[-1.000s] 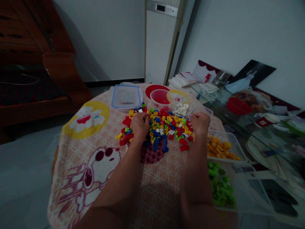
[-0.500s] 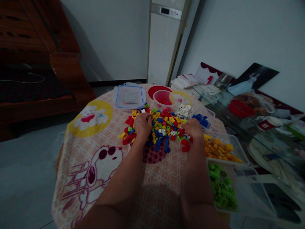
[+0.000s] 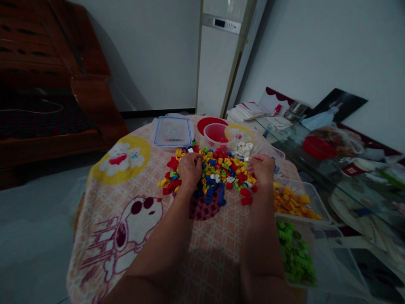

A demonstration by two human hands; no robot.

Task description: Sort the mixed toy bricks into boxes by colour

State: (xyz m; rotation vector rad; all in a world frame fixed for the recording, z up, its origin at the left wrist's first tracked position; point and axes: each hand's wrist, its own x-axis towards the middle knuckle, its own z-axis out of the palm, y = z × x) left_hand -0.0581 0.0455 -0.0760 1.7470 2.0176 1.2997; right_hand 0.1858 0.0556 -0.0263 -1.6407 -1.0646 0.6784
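Note:
A heap of mixed toy building bricks [image 3: 218, 169], in red, yellow, blue, green and white, lies on the patterned cloth [image 3: 211, 261]. At the heap's left side my left hand [image 3: 190, 169] rests among the bricks, fingers curled and closed; whatever they grip is hidden. My right hand [image 3: 263, 169] hovers at the right end of the heap, in front of the blue-brick container, whose contents it now covers. Its thumb and fingertips are pinched together, too small to show what is between them. White bricks [image 3: 243, 148] sit just beyond it.
Beyond the heap stand a clear round bowl [image 3: 218, 133] with red bricks and a blue-rimmed clear box [image 3: 173, 130]. To the right are a container of yellow bricks [image 3: 292, 202] and another of green bricks [image 3: 296, 255]. A cluttered glass table [image 3: 319, 173] adjoins on the right.
My right hand has lifted and shifted slightly right, off the heap toward the blue-brick container. My left hand stays at nearly the same place. The view has tilted slightly.

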